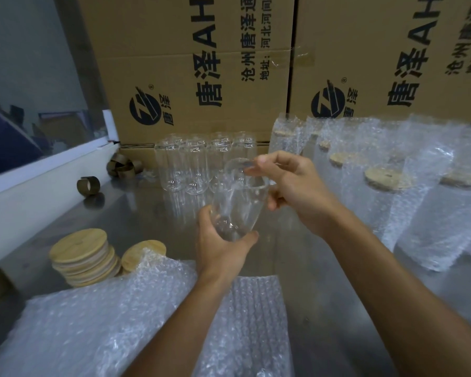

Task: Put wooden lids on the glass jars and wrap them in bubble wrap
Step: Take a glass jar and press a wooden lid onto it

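Note:
A clear glass jar [235, 206] is tilted in the air over the metal table [152, 213], with no lid on it. My left hand [218, 246] grips its base from below. My right hand [288, 186] holds its rim, thumb and fingers curled round the mouth. A stack of round wooden lids [82, 257] lies at the left, with one more lid [143, 253] leaning beside it. Sheets of bubble wrap [120, 308] lie flat in front of me. Several bare glass jars [196, 161] stand at the back.
Several jars with lids, wrapped in bubble wrap [386, 202], stand at the right. Large cardboard boxes [201, 72] wall off the back. Brown tape-roll cores [89, 186] lie at the left near a white ledge [38, 180].

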Motion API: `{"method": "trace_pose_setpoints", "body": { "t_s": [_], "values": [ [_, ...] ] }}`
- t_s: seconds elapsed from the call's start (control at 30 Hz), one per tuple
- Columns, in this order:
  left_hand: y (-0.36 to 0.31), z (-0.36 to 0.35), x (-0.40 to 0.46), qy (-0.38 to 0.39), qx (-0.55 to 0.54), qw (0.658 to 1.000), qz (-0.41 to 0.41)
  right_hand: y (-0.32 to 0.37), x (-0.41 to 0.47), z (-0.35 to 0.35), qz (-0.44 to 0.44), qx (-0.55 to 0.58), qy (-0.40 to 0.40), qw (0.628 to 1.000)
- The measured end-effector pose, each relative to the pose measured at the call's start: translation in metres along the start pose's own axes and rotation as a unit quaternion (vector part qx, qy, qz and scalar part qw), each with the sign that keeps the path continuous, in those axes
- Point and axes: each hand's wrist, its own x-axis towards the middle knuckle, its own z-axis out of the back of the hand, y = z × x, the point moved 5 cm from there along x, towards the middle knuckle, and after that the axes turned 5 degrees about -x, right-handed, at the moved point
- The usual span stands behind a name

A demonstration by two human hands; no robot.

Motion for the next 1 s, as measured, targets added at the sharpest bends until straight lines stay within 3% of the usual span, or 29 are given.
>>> {"method": "trace_pose_setpoints", "body": {
  "t_s": [0.17,0.33,0.47,0.83,1.0],
  "values": [
    [-0.002,0.0,-0.001,0.003,0.023,0.999,-0.047,-0.006,0.004,0.007,-0.004,-0.025,-0.067,0.997],
    [-0.002,0.001,-0.001,-0.004,0.048,0.997,-0.064,-0.005,0.002,0.006,-0.008,-0.068,-0.068,0.995],
    [-0.004,0.003,0.0,-0.015,0.042,0.998,-0.049,-0.005,0.002,0.001,-0.008,-0.076,-0.047,0.996],
    [-0.011,0.0,-0.005,0.008,0.012,1.0,-0.02,-0.007,0.006,0.009,0.011,-0.058,-0.102,0.993],
    [-0.013,0.0,-0.008,0.009,0.011,1.0,0.001,-0.006,0.005,0.004,0.013,-0.067,-0.092,0.993]
  ]
}}
